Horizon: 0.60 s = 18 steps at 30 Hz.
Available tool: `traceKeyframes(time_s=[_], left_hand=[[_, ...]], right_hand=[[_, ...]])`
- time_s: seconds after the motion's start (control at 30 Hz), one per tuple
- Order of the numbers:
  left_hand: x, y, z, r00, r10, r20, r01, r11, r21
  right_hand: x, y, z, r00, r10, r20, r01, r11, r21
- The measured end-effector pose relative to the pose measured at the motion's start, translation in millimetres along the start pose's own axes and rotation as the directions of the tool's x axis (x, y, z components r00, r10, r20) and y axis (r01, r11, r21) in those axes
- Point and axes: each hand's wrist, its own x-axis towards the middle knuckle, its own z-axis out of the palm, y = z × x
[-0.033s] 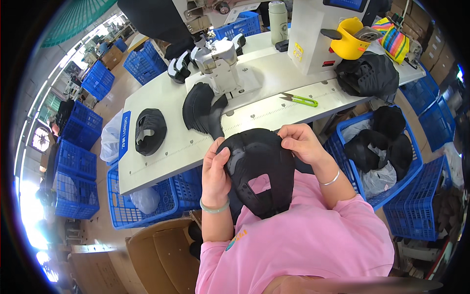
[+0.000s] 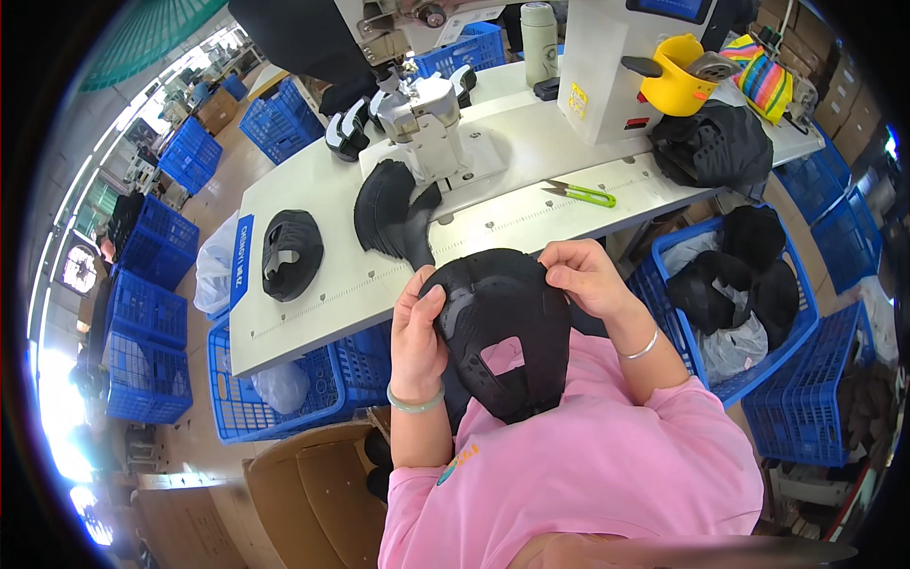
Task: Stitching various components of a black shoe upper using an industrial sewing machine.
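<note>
One black fabric piece (image 2: 507,302) with cut-out opening: between both hands. Left hand (image 2: 417,332): fingers clamp its left edge. Right hand (image 2: 590,280): fingers pinch its upper right edge. One curved black piece (image 2: 382,209): on worktop (image 2: 338,213), beyond left fingers. Green-handled thread snips (image 2: 592,196): beyond right fingers.

I see cloth piece (image 2: 488,299) between left grip (image 2: 417,332) and right grip (image 2: 586,277), before surface (image 2: 336,228). On surface: scissors (image 2: 592,196) right of sewing machine (image 2: 431,128), bottle (image 2: 538,49) behind scissors. Crate (image 2: 779,355) right of right grip, bag (image 2: 732,353) inside.
</note>
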Motion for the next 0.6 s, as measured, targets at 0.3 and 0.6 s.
traceKeyframes(time_s=[0.3, 0.6], left_hand=[[-3.4, 0.8, 3.0, 0.992, -0.015, -0.129, 0.018, 0.999, 0.026], [-2.8, -3.2, -17.4, 0.986, -0.162, -0.032, 0.158, 0.983, -0.088]], right_hand=[[-0.7, -5.7, 0.1, 0.999, -0.032, -0.025, 0.033, 0.998, 0.057], [-3.6, -16.5, 18.1, 0.883, -0.458, 0.103, 0.444, 0.742, -0.503]])
